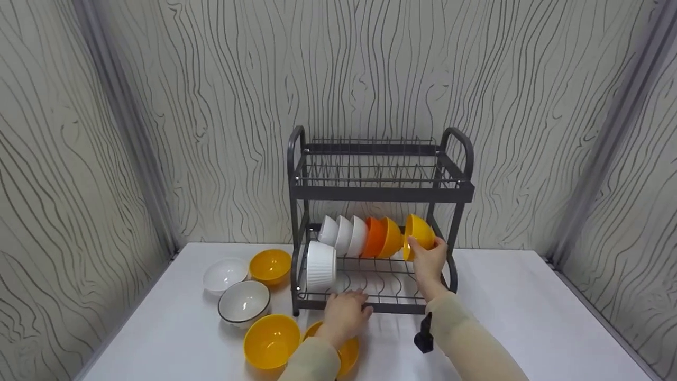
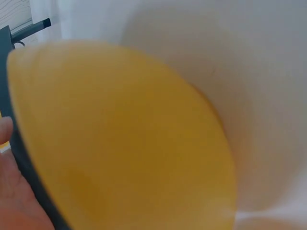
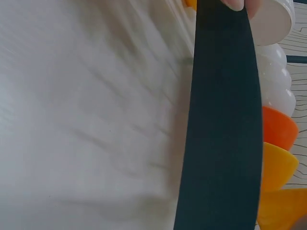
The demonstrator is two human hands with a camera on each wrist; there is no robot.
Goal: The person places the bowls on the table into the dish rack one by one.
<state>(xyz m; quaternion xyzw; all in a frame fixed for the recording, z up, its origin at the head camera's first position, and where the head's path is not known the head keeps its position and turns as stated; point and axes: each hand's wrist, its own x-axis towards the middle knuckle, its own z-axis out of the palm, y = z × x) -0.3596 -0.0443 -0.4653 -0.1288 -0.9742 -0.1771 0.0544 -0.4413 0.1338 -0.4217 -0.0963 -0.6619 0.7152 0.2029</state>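
Observation:
My right hand [image 1: 429, 264] grips a yellow bowl [image 1: 419, 228] by its rim and side. The bowl stands on edge at the right end of the rack's lower tier. Left of it are a second yellow bowl [image 1: 391, 238], an orange bowl [image 1: 372, 239] and several small white bowls [image 1: 355, 238], all tilted on their sides. My left hand [image 1: 346, 313] rests its fingers at the front rail of the dark dish rack [image 1: 383, 194], beside a ribbed white bowl [image 1: 320, 267]. Below its wrist sits another yellow bowl [image 1: 349, 355], partly hidden; a yellow bowl [image 2: 124, 134] fills much of the left wrist view.
On the white table [image 1: 508, 312], left of the rack, stand a white bowl [image 1: 225, 275], a dark-rimmed white bowl [image 1: 244, 302] and yellow bowls, one behind [image 1: 270, 266] and one in front [image 1: 272, 342]. The rack's upper tier holds wire dividers. Wood-patterned walls [image 1: 365, 63] enclose the table.

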